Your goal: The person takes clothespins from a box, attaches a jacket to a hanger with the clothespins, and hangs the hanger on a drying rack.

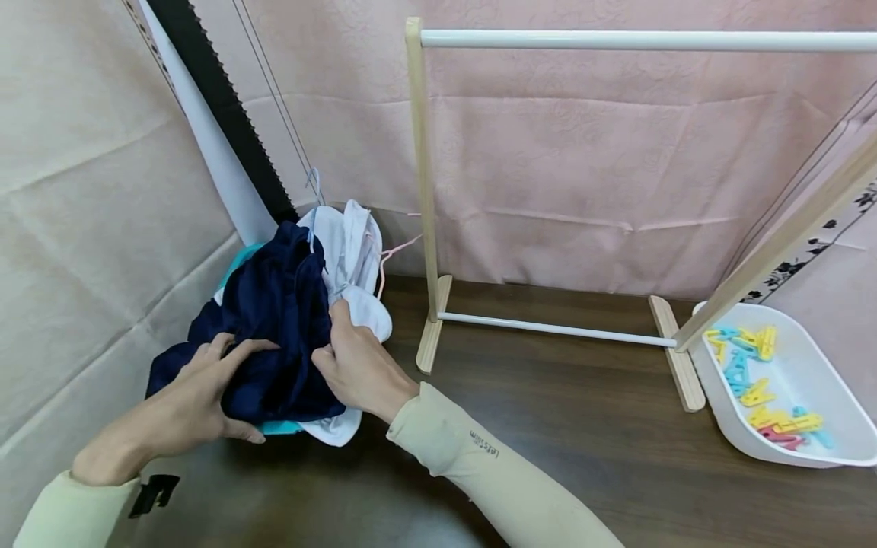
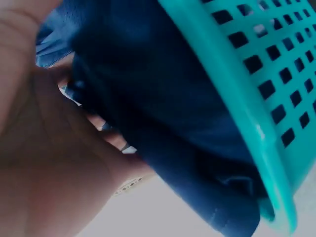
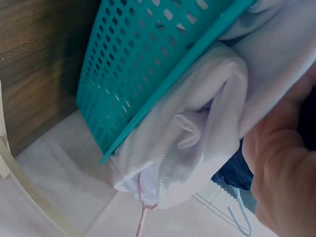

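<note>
Nearest on my head feed: pale sleeves (image 1: pixel 493 472) coming in from the bottom edge, small dark lettering on the right one. Left hand (image 1: pixel 195 396), lower left: fingers spread and relaxed, thumb well apart, resting on the dark blue garment (image 1: pixel 274 320), no grip that I can see. Right hand (image 1: pixel 370 373), just right of it: fingers curled in, gripping the near right edge of that same garment; fingertips hidden from me.

Dark blue garment is bunched left of centre, on top of a teal basket (image 3: pixel 123 74); in the head view I get only bits of basket rim. White garment (image 1: pixel 352 243) behind and right of the blue one, spilling over the rim in the right wrist view. Light blue hanger (image 1: pixel 314 183) sticks up at the blue garment's far end, pink hanger (image 1: pixel 387 262) pokes out right of the white.

Beyond, on the brown tabletop (image 1: pixel 534 403): wooden rack (image 1: pixel 419 152) with white bars, centre to right. White tub (image 1: pixel 808 373) at right holds yellow, blue and pink clothespins (image 1: pixel 757 396). Pinkish cloth (image 1: pixel 582 167) backs everything.
</note>
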`<state>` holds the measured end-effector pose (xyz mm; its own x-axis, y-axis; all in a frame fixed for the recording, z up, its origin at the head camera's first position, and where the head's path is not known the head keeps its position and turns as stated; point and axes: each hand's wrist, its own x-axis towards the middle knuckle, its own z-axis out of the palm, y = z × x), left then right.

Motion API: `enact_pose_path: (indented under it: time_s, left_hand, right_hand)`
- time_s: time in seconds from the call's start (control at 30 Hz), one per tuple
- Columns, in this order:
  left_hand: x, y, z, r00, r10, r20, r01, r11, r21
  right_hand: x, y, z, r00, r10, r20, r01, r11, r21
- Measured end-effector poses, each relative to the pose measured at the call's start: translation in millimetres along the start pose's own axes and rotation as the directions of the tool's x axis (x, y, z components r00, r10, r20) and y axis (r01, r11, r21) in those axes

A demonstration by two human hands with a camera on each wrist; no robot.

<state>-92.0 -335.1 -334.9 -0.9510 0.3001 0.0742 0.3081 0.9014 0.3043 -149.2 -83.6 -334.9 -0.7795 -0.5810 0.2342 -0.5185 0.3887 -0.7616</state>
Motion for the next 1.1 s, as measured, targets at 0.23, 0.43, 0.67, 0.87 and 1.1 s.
enact_pose_path:
  time_s: [0.23,0.43,0.67,0.87,1.1]
  left_hand:
    - [-0.2,-14.7,-12.6,0.983,0.099,-0.154,-0.091,0.994,0.052]
    - [1.0,-9.9,-33.6,0.944,0.063,-0.325,-0.051,0.998,0.047]
    - [0.4,24.8,-63.1,0.871,0.048,-0.488,-0.015,0.997,0.07]
    - [3.4,61.5,-70.9,0.737,0.175,-0.653,-0.098,0.983,0.154]
    - [10.0,103.6,-64.5,0.59,0.344,-0.73,-0.233,0.939,0.254]
  right_hand:
    - [-2.5,-3,-7,1.0,-0.003,-0.008,0.004,0.999,0.036]
    - [-2.1,-11,-20,0.995,-0.08,-0.058,0.082,0.996,0.035]
    - [-4.9,-31,-47,0.987,-0.141,-0.076,0.145,0.988,0.058]
    - [-21.3,-46,-83,0.974,-0.197,-0.116,0.197,0.98,-0.007]
    - [-48.2,-41,-130,0.946,-0.288,-0.148,0.272,0.955,-0.119]
